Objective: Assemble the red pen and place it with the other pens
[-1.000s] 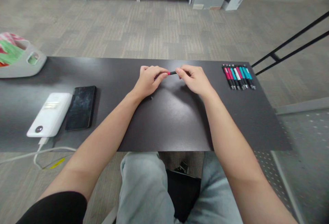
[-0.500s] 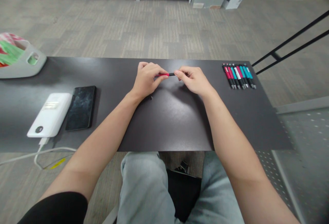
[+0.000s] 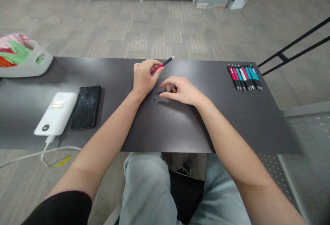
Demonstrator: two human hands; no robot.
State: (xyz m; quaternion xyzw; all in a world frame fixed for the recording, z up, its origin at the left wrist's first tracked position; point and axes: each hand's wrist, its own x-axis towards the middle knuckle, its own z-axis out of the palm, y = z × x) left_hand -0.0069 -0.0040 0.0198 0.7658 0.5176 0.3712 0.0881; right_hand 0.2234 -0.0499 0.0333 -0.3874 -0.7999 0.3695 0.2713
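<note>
My left hand (image 3: 147,77) pinches a red pen with a black grip (image 3: 167,61) over the far middle of the dark table. The pen tilts up to the right, and a thin pale refill tip sticks out of its front end. Lower and to the right, my right hand (image 3: 177,89) has its thumb and forefinger apart, with nothing visible between them. A tiny dark metallic piece (image 3: 155,98), perhaps a pen tip, lies on the table just left of the right thumb.
Several red, teal and white pens (image 3: 244,77) lie in a row on the right of the table (image 3: 170,132). A black phone (image 3: 86,107) and a white power bank (image 3: 56,114) with a cable are on the left. A basket of colourful cloth or bags (image 3: 38,58) stands at the far left.
My right hand has let go of the pen's front end and moved down and left toward the tiny piece. The pen in my left hand now points up, its refill tip bare.
</note>
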